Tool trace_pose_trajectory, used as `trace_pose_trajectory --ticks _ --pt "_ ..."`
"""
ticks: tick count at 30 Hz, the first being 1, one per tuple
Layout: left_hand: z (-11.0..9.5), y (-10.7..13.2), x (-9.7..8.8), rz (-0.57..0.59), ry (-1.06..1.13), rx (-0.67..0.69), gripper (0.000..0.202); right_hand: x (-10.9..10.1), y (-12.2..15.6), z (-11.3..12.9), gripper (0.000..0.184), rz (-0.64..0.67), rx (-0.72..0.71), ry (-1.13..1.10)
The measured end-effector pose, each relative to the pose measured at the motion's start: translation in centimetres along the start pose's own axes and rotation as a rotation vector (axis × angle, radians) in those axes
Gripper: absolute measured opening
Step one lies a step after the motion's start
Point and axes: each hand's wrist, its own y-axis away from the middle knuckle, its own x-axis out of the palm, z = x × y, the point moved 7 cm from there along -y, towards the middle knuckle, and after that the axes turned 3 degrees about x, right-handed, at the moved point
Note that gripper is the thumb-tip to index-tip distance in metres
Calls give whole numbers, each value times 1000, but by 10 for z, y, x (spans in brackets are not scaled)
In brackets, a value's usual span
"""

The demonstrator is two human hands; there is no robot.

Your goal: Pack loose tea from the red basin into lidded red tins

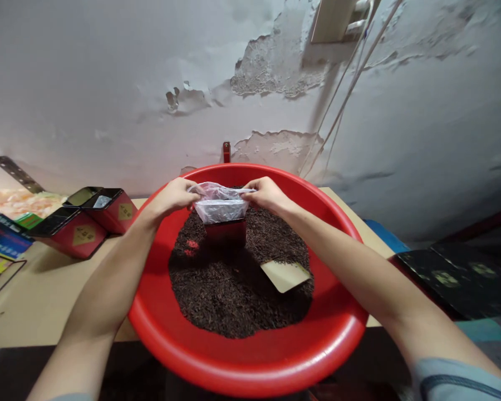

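My left hand [176, 195] pinches the left edge of a clear plastic bag [221, 207], and my right hand [268, 194] pinches its right edge. Between them the bag's mouth is stretched wide. The lower part of the bag goes down into a red tin [226, 233], which stands on dark, dry tea leaves [229, 303]. Those leaves cover the bottom of a big red plastic basin [250, 365]. A pale, flat scoop-like piece [284, 275] lies on the leaves at the right, partly covered by them. How full the bag is I cannot see.
Several red and black tins [81, 228] stand left of the basin on a tan tabletop [20, 312]. Farther left is a colourful printed packet [2, 234]. Black boxes [446, 278] lie at the right. Behind the basin rises a peeling wall [183, 133] with hanging cables [350, 83].
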Motion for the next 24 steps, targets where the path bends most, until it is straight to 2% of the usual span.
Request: trace_pose_trajectory --ticks 1,3,5,6,7,8,10,11,12,13,14,15,17,19,22,24 --pt "-1 2 -3 -16 19 0 21 -2 0 6 3 -58 -98 -29" --pt "1 3 -21 -177 93 16 23 -18 2 16 9 -209 -277 -133" --pt "10 3 -43 -329 175 38 25 -40 2 17 15 -309 -360 -256" --pt "16 2 -51 -344 207 51 31 -50 0 15 22 -309 -369 -302" --pt "21 0 -54 -295 228 62 42 -56 -3 13 32 -253 -365 -325" --pt "25 -2 -51 -175 241 73 55 -55 -6 11 44 -135 -351 -318" --pt "28 -4 -27 168 251 113 77 -35 -7 7 72 211 -315 -205" --pt "27 -3 -12 310 252 140 76 -19 -3 3 83 376 -298 -108" --pt "24 -3 3 388 259 171 66 -2 1 -1 90 492 -286 8" --pt "21 -5 15 389 274 195 51 15 5 -4 94 538 -285 137" --pt "19 -10 25 320 294 201 34 30 7 -5 96 510 -298 268" --pt "17 -14 34 235 333 184 23 44 7 -4 96 422 -313 418" --pt "14 -18 54 137 427 116 13 66 6 4 98 192 -335 696" --pt "13 -16 64 59 479 41 6 84 6 14 88 62 -325 869" --pt "7 -8 61 -48 372 29 2 95 1 20 64 66 -193 936" --pt "-4 -3 53 -86 214 124 4 95 -2 22 50 72 -113 949"
